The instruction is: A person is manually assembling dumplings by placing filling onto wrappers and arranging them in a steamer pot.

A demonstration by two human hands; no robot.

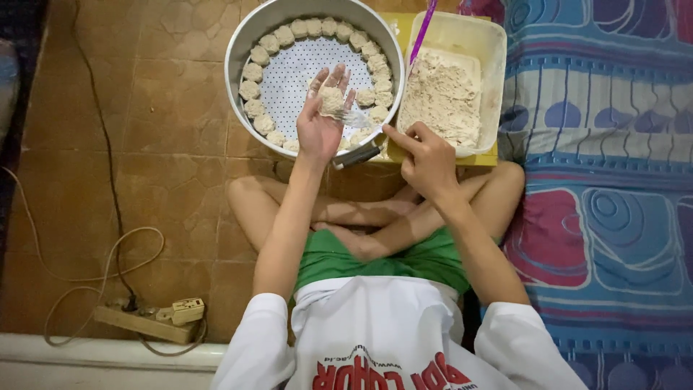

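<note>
Left hand (pixel 321 115) cups dumpling (pixel 331 100); perhaps plastic fork (pixel 354 117).

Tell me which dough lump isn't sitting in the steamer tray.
The dough lump lying in the open palm of the left hand. All the other lumps sit in a ring along the rim of the round tray.

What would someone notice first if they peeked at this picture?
First, the big round metal pan at the top, with small pale dough lumps lined up in a ring along its wall. Right over it, the left hand lies open with one more dough piece on its fingers. Beside it, the right hand points near a plastic tub of crumbly mixture, next to a bright patterned mat.
</note>
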